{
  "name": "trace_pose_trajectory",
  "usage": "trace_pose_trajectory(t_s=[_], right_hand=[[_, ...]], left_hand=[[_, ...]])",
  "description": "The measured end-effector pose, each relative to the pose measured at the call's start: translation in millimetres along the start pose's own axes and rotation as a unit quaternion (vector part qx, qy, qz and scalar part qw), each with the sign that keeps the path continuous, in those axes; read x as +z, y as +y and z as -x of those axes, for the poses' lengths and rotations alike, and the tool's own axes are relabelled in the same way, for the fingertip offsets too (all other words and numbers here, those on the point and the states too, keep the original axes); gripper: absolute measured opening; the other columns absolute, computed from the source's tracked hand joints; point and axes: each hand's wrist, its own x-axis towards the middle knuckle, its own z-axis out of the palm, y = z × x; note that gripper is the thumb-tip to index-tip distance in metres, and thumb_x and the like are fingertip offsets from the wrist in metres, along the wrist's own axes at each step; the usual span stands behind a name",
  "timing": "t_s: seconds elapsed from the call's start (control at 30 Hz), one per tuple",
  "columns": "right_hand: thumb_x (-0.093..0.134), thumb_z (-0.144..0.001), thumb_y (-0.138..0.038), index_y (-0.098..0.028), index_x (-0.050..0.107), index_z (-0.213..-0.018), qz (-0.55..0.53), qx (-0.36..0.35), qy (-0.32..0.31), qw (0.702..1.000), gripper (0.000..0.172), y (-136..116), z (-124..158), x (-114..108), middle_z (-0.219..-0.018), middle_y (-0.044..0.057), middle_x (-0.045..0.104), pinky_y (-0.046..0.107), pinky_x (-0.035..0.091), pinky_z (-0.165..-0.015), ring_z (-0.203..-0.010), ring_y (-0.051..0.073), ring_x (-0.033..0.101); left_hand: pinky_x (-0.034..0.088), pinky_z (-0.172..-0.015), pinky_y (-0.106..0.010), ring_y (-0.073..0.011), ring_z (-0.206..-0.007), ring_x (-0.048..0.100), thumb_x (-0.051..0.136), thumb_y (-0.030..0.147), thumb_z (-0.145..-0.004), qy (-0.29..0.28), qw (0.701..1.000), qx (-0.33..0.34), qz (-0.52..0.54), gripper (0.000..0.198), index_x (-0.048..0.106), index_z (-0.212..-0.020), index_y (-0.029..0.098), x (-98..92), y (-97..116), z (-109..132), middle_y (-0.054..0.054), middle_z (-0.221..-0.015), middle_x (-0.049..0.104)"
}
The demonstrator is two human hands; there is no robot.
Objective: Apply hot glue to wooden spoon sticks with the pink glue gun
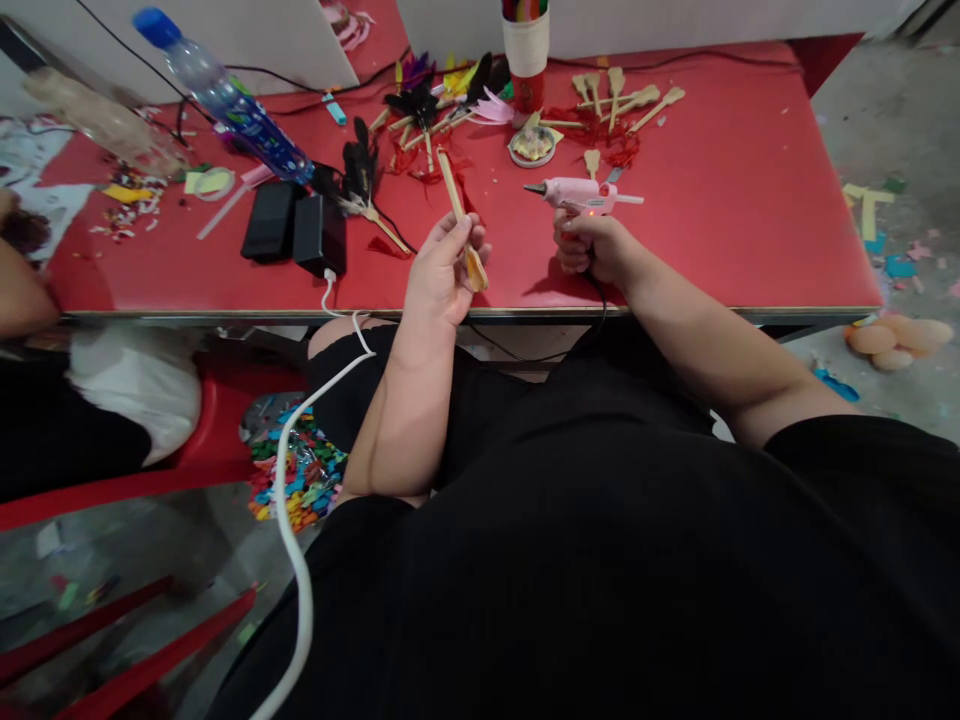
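Observation:
Near the front edge of the red table [720, 220], my left hand [446, 262] is closed on a wooden stick [451, 185] with a wider, paw-like end pointing down toward me. To its right, my right hand [594, 245] grips the handle of a pink glue gun [574, 193]; a small orange light shows on it. The gun's dark nozzle points left, apart from the stick. Behind the gun is a small round dish [532, 146] with pale lumps on it. More wooden sticks [615, 95] lie at the back, among red shreds.
Dark feathers [361, 165], a phone [268, 222], a black box [319, 236] with a white cable, and a blue-capped bottle [240, 105] are on the left. A red-and-white cup [526, 55] stands at the back. Another person's arm [22, 270] is at the left edge.

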Motion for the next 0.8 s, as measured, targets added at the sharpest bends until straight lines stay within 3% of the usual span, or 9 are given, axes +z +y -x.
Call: trace_pose_trajectory(t_s=[0.17,0.33,0.47,0.57,0.7,0.8], right_hand=[[0.081,-0.093,-0.044,-0.032,0.032,-0.09,0.0,0.007,-0.003,1.0,0.051,-1.1,-0.1,-0.6,-0.064,-0.012,0.025,0.025,0.028,-0.047,-0.053,0.011,0.018],[0.084,-0.087,-0.043,-0.033,0.033,-0.09,0.022,0.018,-0.041,0.999,0.052,-0.9,-0.8,-3.7,-0.063,-0.012,0.023,0.03,0.028,-0.045,-0.055,0.014,0.015],[0.081,-0.087,-0.047,-0.033,0.034,-0.087,0.062,0.013,-0.081,0.995,0.049,0.6,-0.7,-6.4,-0.062,-0.012,0.025,0.03,0.023,-0.047,-0.056,0.012,0.012],[0.08,-0.088,-0.05,-0.032,0.035,-0.087,0.07,0.002,-0.1,0.993,0.048,0.1,-0.2,-6.7,-0.061,-0.012,0.026,0.029,0.021,-0.049,-0.056,0.012,0.013],[0.082,-0.088,-0.052,-0.032,0.034,-0.088,0.065,0.004,-0.105,0.992,0.052,1.2,-1.3,-7.8,-0.062,-0.012,0.025,0.029,0.021,-0.048,-0.055,0.012,0.013],[0.085,-0.09,-0.055,-0.032,0.031,-0.089,0.058,0.008,-0.095,0.994,0.058,3.2,-3.1,-10.6,-0.064,-0.012,0.02,0.03,0.026,-0.049,-0.055,0.013,0.015]], left_hand=[[0.076,-0.092,-0.033,-0.0212,-0.11,0.088,0.078,0.05,-0.111,-0.012,0.999,-0.033,0.011,0.027,0.071,-0.101,0.026,-5.4,5.6,1.2,-0.007,-0.102,0.085],[0.075,-0.085,-0.03,-0.0178,-0.094,0.086,0.077,0.046,-0.114,0.031,0.997,-0.068,0.036,0.017,0.077,-0.12,0.03,1.0,2.8,2.5,-0.005,-0.108,0.088],[0.074,-0.1,-0.041,-0.0249,-0.112,0.09,0.082,0.057,-0.111,0.03,0.999,-0.03,0.033,0.038,0.077,-0.132,0.026,-2.6,-6.2,-3.1,-0.009,-0.121,0.089],[0.072,-0.102,-0.044,-0.0296,-0.118,0.09,0.078,0.072,-0.109,0.029,0.999,-0.018,0.023,0.053,0.078,-0.132,0.024,-3.9,-11.2,-7.3,-0.011,-0.122,0.089],[0.071,-0.093,-0.038,-0.0274,-0.108,0.09,0.073,0.084,-0.106,0.017,1.0,-0.015,-0.005,0.063,0.081,-0.126,0.024,4.6,-20.8,-15.4,-0.012,-0.11,0.089],[0.066,-0.075,-0.031,-0.0203,-0.085,0.083,0.069,0.086,-0.108,0.018,1.0,-0.017,-0.007,0.062,0.081,-0.121,0.027,13.6,-24.3,-21.8,-0.005,-0.087,0.08]])
